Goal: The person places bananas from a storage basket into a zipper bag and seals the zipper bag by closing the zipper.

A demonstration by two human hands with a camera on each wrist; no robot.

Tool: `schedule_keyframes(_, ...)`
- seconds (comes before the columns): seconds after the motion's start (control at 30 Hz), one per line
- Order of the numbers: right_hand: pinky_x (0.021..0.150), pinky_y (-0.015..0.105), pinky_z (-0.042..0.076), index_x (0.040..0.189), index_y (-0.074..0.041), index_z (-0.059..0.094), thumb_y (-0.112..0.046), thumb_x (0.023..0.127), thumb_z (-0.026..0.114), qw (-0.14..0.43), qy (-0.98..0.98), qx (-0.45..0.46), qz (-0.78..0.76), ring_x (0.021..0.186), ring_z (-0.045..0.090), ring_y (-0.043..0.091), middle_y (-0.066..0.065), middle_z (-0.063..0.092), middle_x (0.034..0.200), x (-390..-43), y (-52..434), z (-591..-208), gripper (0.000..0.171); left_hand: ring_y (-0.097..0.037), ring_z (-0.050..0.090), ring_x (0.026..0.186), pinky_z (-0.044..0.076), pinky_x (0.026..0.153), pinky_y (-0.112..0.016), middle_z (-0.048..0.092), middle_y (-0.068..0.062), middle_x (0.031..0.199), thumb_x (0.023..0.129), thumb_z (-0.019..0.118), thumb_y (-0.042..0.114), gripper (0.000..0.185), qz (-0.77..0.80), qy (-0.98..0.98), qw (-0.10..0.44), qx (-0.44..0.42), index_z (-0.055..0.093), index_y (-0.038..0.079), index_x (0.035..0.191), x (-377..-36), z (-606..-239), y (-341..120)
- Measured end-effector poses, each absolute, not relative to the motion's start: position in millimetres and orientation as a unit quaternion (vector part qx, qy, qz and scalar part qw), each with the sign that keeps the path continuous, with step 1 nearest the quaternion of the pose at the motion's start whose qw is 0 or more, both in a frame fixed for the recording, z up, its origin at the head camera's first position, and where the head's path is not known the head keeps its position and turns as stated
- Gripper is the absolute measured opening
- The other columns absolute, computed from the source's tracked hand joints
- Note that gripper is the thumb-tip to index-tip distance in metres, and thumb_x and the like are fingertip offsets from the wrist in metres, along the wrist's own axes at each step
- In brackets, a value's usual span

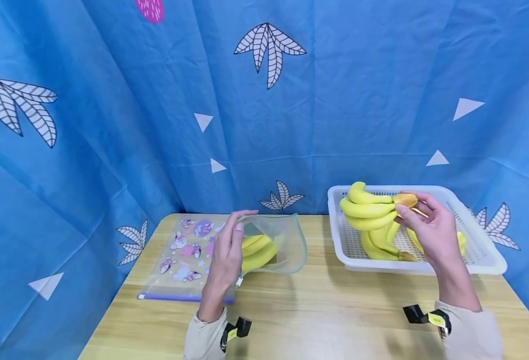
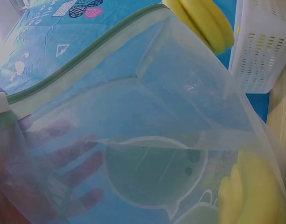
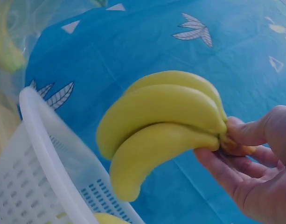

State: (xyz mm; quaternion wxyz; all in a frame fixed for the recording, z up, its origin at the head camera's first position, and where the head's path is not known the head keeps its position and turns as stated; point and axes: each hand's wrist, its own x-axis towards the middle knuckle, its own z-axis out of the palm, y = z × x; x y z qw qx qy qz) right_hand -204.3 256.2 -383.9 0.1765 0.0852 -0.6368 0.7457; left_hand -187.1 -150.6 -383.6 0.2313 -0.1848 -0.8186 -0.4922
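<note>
Right over a white plastic basket [image 1: 368,265], the right hand [image 1: 433,225] pinches a yellow banana bunch [image 1: 369,209]; left hand [image 1: 225,252] grips a translucent zip bag [image 1: 293,245].

**Your right hand grips a banana bunch by its stem**

Your right hand [image 3: 264,186] comes in from the right edge, thumb above and fingers beneath, pinching the brown stem end [image 3: 236,147] of the banana bunch [image 3: 161,112]. Three yellow bananas show, their tips pointing left and down. To your lower left stands a white basket [image 3: 45,144] with slotted walls, a bit of something yellow [image 3: 110,218] showing at the bottom edge. A clear bag [image 3: 45,14] with blurred yellow shapes [image 3: 5,44] fills the upper left corner. Blue cloth [image 3: 245,70] printed with leaves and triangles lies behind.
</note>
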Motion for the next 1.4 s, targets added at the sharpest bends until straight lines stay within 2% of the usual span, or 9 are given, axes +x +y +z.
schedule_keyframes(0.07, 0.078, 0.028, 0.058, 0.129, 0.006, 0.061, 0.006, 0.094, 0.068, 0.182, -0.598, 0.092, 0.775, 0.098, 0.073, 0.011, 0.005, 0.071, 0.111, -201.3, 257.2, -384.8, 0.035, -0.017, 0.048, 0.071, 0.051, 0.084, -0.042, 0.065, 0.004, 0.135, 0.112, 0.032, 0.022, 0.038, -0.494, -0.816, 0.231, -0.191, 0.062, 0.015, 0.133, -187.4, -382.8, -149.7)
schedule_keyframes(0.23, 0.081, 0.029, 0.059, 0.135, 0.007, 0.057, 0.009, 0.097, 0.061, 0.164, -0.526, 0.099, 0.829, 0.103, 0.071, 0.015, 0.009, 0.07, 0.116, -192.8, 257.2, -387.9, 0.039, -0.017, 0.046, 0.068, 0.05, 0.083, -0.039, 0.066, 0.001, 0.135, 0.112, 0.032, 0.021, 0.038, -0.496, -0.814, 0.226, -0.199, 0.062, 0.013, 0.134, -187.3, -383.4, -147.7)
schedule_keyframes(0.47, 0.082, 0.028, 0.06, 0.139, 0.004, 0.055, 0.011, 0.1, 0.052, 0.118, -0.469, 0.119, 0.867, 0.101, 0.072, 0.016, 0.009, 0.072, 0.117, -191.5, 251.4, -391.1, 0.039, -0.019, 0.061, 0.101, 0.048, 0.094, -0.041, 0.065, 0.001, 0.136, 0.112, 0.031, 0.023, 0.039, -0.502, -0.811, 0.23, -0.196, 0.061, 0.011, 0.134, -186.8, -383.1, -147.3)
schedule_keyframes(0.5, 0.081, 0.028, 0.06, 0.139, 0.003, 0.056, 0.011, 0.101, 0.052, 0.114, -0.465, 0.121, 0.87, 0.1, 0.072, 0.016, 0.009, 0.072, 0.116, -192.3, 250.6, -391.3, 0.039, -0.02, 0.062, 0.093, 0.049, 0.09, -0.04, 0.065, 0.001, 0.136, 0.112, 0.031, 0.023, 0.04, -0.5, -0.811, 0.231, -0.195, 0.061, 0.011, 0.134, -186.8, -383.1, -147.6)
schedule_keyframes(0.67, 0.081, 0.029, 0.06, 0.139, 0.001, 0.058, 0.01, 0.102, 0.048, 0.093, -0.439, 0.124, 0.885, 0.097, 0.072, 0.018, 0.01, 0.073, 0.114, -193.6, 248.1, -392.8, 0.039, -0.029, 0.061, 0.09, 0.049, 0.086, -0.042, 0.065, 0.002, 0.136, 0.112, 0.031, 0.023, 0.04, -0.501, -0.812, 0.231, -0.19, 0.062, 0.012, 0.134, -185.3, -382.7, -148.6)
schedule_keyframes(0.77, 0.083, 0.03, 0.06, 0.14, 0.002, 0.056, 0.01, 0.103, 0.047, 0.083, -0.418, 0.128, 0.896, 0.096, 0.073, 0.02, 0.012, 0.073, 0.115, -190.7, 248.3, -393.4, 0.039, -0.025, 0.062, 0.116, 0.048, 0.098, -0.045, 0.065, 0.002, 0.136, 0.112, 0.031, 0.022, 0.039, -0.504, -0.811, 0.229, -0.191, 0.062, 0.012, 0.134, -184.7, -381.9, -147.9)
schedule_keyframes(0.9, 0.084, 0.031, 0.06, 0.139, 0.004, 0.055, 0.01, 0.103, 0.045, 0.078, -0.397, 0.132, 0.905, 0.096, 0.073, 0.022, 0.014, 0.073, 0.115, -186.0, 249.2, -393.8, 0.038, -0.017, 0.058, 0.127, 0.044, 0.109, -0.047, 0.065, 0.002, 0.136, 0.112, 0.031, 0.021, 0.039, -0.502, -0.811, 0.226, -0.197, 0.062, 0.011, 0.134, -185.2, -382.1, -146.8)
schedule_keyframes(1.1, 0.084, 0.032, 0.06, 0.135, 0.005, 0.057, 0.011, 0.105, 0.038, 0.058, -0.362, 0.171, 0.914, 0.099, 0.073, 0.024, 0.016, 0.071, 0.116, -185.4, 249.0, -395.0, 0.036, -0.02, 0.054, 0.133, 0.04, 0.112, -0.05, 0.064, -0.003, 0.137, 0.112, 0.032, 0.02, 0.039, -0.501, -0.811, 0.225, -0.2, 0.061, 0.009, 0.134, -185.9, -381.5, -146.6)
schedule_keyframes(1.4, 0.093, 0.035, 0.057, 0.136, 0.01, 0.052, 0.009, 0.107, 0.023, -0.03, -0.245, 0.268, 0.931, 0.114, 0.068, 0.03, 0.021, 0.065, 0.127, -188.2, 249.3, -399.2, 0.041, -0.021, 0.053, 0.135, 0.039, 0.113, -0.051, 0.064, -0.002, 0.138, 0.112, 0.031, 0.021, 0.039, -0.5, -0.815, 0.217, -0.195, 0.06, 0.011, 0.135, -185.1, -379.8, -148.9)
